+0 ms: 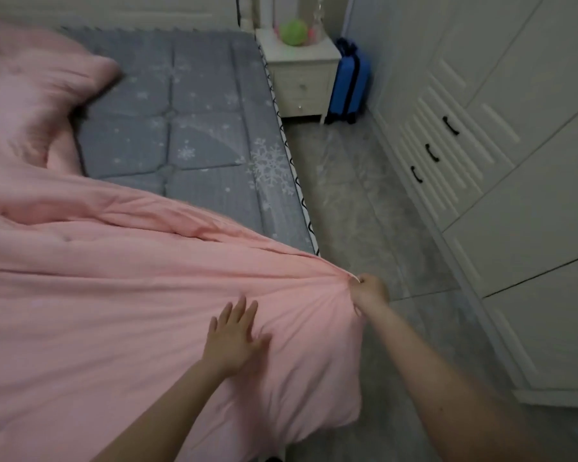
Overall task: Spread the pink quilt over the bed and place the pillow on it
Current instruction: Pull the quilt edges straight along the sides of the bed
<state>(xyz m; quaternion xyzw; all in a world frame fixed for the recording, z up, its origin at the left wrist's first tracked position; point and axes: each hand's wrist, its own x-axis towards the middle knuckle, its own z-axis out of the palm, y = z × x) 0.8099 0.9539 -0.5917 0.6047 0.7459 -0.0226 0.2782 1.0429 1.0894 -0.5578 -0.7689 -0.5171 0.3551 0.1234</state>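
The pink quilt (114, 295) covers the near and left part of the bed, bunched in folds at the far left. The grey snowflake-patterned mattress (194, 128) shows bare at the far right part. My right hand (369, 290) is shut on the quilt's edge at the bed's right side, with the fabric gathered into tight creases toward my fist. My left hand (236, 335) lies flat on the quilt with fingers spread, just left of that corner. No pillow is in view.
A white bedside table (301, 81) stands past the bed's far right corner with a green ball (293, 31) on it. A blue suitcase (349, 85) leans beside it. White wardrobe doors and drawers (481, 161) line the right wall. A grey floor aisle (364, 211) runs between.
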